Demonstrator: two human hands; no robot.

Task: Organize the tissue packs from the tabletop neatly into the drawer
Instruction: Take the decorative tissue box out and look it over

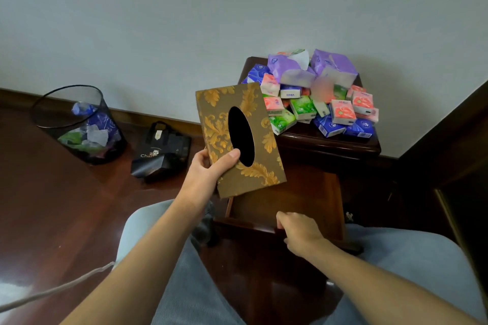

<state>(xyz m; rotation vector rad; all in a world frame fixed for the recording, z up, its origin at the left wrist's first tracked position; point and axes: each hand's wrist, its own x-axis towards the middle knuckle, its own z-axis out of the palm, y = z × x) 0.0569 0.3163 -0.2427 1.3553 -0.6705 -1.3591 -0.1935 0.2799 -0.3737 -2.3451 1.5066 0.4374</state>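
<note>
Colourful tissue packs [314, 97] beyond left hand [208, 169]

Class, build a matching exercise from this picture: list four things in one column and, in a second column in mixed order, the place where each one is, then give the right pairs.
Things:
1. gold-patterned brown tissue box cover
2. pile of colourful small tissue packs
3. black mesh wastebasket
4. dark wooden drawer front

Places:
A. on the floor by the wall
B. gripped by the right hand
C. on top of the dark wooden bedside table
D. held up in the left hand

Pairs: 1-D, 2-C, 3-A, 4-B
</note>
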